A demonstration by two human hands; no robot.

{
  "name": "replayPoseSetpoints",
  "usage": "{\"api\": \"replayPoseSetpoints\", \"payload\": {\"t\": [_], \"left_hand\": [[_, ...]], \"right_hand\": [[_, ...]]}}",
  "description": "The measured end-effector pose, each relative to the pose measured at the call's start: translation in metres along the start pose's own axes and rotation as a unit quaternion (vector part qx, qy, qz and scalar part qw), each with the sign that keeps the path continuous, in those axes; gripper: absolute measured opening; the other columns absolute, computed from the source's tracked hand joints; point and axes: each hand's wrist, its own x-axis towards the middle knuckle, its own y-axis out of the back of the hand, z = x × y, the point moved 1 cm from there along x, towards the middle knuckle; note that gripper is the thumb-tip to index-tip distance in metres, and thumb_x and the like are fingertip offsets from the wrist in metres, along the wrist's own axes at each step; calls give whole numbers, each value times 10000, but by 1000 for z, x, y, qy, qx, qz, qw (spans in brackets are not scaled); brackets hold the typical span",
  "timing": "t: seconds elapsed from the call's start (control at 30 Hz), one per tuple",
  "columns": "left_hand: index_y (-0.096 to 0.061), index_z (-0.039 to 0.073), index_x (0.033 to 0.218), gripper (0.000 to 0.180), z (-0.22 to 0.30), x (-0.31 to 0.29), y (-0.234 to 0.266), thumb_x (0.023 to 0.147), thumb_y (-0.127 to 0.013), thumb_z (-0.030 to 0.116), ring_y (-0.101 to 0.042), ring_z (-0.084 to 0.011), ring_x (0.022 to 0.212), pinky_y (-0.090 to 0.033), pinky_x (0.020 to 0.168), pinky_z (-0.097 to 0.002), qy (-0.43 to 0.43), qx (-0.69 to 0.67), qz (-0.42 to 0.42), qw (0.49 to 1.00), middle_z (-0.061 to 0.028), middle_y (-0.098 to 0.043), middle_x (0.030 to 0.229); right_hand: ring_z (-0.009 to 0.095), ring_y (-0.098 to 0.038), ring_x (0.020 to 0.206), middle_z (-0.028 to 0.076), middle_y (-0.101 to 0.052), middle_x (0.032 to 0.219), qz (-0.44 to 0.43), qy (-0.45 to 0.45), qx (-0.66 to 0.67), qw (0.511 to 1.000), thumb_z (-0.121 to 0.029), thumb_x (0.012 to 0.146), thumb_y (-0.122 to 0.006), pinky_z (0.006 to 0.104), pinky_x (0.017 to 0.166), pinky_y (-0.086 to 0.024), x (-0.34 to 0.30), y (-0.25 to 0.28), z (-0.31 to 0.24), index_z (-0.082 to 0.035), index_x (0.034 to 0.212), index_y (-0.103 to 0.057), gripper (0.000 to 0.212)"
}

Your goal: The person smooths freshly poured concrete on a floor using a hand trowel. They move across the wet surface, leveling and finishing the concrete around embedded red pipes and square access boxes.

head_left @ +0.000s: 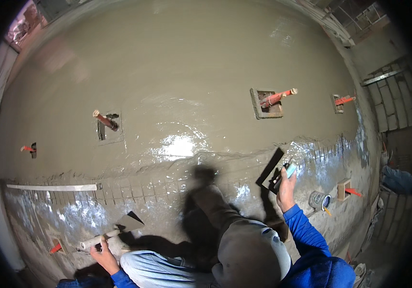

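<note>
My right hand [286, 190] is closed round the pale blue handle of a trowel [291, 169]. Its flat blade lies at the wet grey cement [191, 120], by a strip of exposed wire mesh [328, 150]. At the lower left, my left hand [106, 258] has its thumb and fingers curled at a pale tube [101, 238]. A flat grey piece with a dark corner [130, 221] sits just beyond the tube; whether the two are joined I cannot tell. My bent legs [251, 254] come between the hands.
Orange pipe stubs [274, 99] stick out of boxed openings in the cement, with another pipe [107, 121] farther left. A long pale strip [52, 187] lies along the mesh. Beside my right forearm is a metal can [317, 200] with a yellow-handled tool. Block walls [395, 101] rise at right.
</note>
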Motion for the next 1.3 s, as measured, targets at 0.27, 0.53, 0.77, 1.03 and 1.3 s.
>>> {"api": "replayPoseSetpoints", "payload": {"t": [0.27, 0.53, 0.77, 1.03, 1.3], "left_hand": [[-646, -69, 1141, 354, 14, 2, -13, 987, -736, 236, -611, -207, 910, -513, 852, -361, -62, 45, -4, 997, -126, -656, 1049], [-646, -77, 1118, 372, 20, 9, -17, 981, -746, 254, -580, -226, 951, -478, 905, -379, -18, 78, -21, 997, -135, -638, 1021], [-662, -87, 1120, 364, 2, 4, -10, 976, -747, 236, -594, -235, 936, -485, 892, -397, -57, 53, 37, 996, -169, -667, 1028], [-669, -69, 1055, 338, 9, -3, -2, 952, -783, 233, -596, -210, 876, -500, 825, -378, -12, 31, 32, 999, -135, -657, 991], [-684, -57, 1010, 361, 21, -17, 2, 929, -806, 273, -561, -208, 842, -477, 790, -372, -9, 158, 95, 983, -125, -602, 963]], "right_hand": [[157, -579, 793, 80, -632, 958, -67, -7, -267, 961, -105, 965, -654, 354, 666, -490, -26, 36, -1, -2, 1216, -565, 286], [385, -686, 886, 240, -695, 940, -172, 180, -268, 931, -264, 953, -683, 466, 808, -524, 99, -105, -60, 16, 1118, -651, 327], [223, -698, 635, 128, -709, 782, -160, 20, -244, 956, -186, 911, -712, 393, 565, -547, 191, -199, -45, 45, 1029, -683, 260], [274, -736, 729, 169, -742, 812, -114, 83, -258, 956, -243, 873, -748, 427, 683, -570, 283, -241, -20, 59, 981, -730, 321], [204, -676, 595, 87, -686, 716, -219, 21, -164, 962, -191, 882, -742, 392, 515, -522, 292, -341, -75, 18, 878, -702, 213]]}}
